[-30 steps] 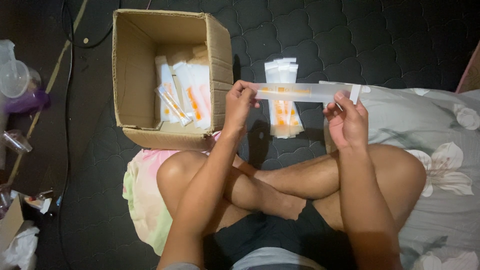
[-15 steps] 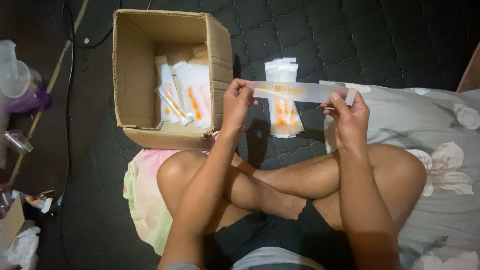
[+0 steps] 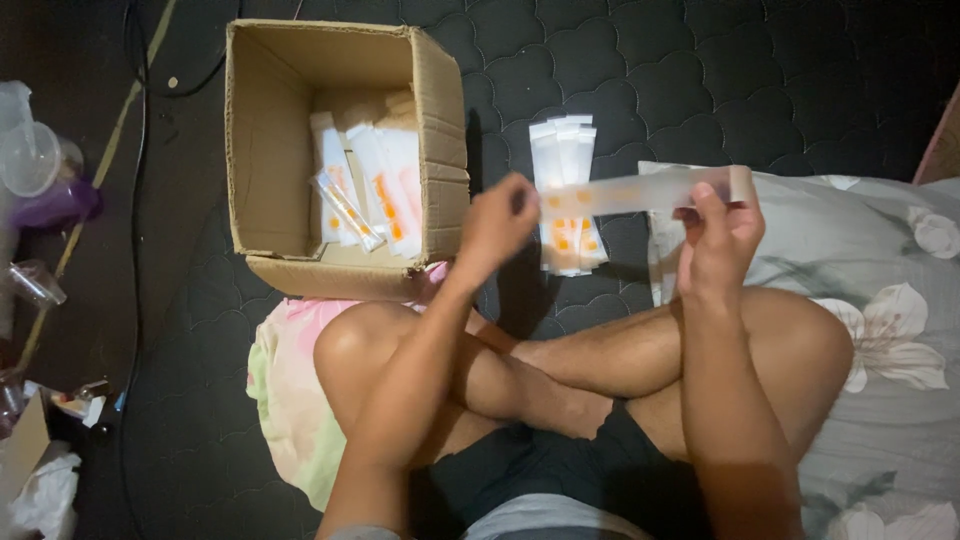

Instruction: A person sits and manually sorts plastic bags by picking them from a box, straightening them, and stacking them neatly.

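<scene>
A: Setting? Dark quilted mattress as the work surface, seen from above; crossed bare legs at centre.

B: Item in hand? Long translucent packet with orange marks, held level above the mattress, between the two hands and in front of the knees.

A: Grip on it? Left hand closed in a pinch on the packet's left end; right hand closed on the right end, fingers wrapped over the edge. Packet blurred, so finer detail not legible.

B: Directly beneath? Small stack of like packets, white with orange spots, lying flat on the mattress just behind the held one, partly covered by it.

A: Further left? Open cardboard box, upright, flaps gone from view, just beside the left hand; more packets of the same kind inside, leaning and lying loose.

B: Right side? Grey floral cloth under the right knee.

A: Near edge? Pastel pink-and-green cloth under the left knee, touching the box's front wall. Clear plastic cups at far left, well apart from both hands.
</scene>
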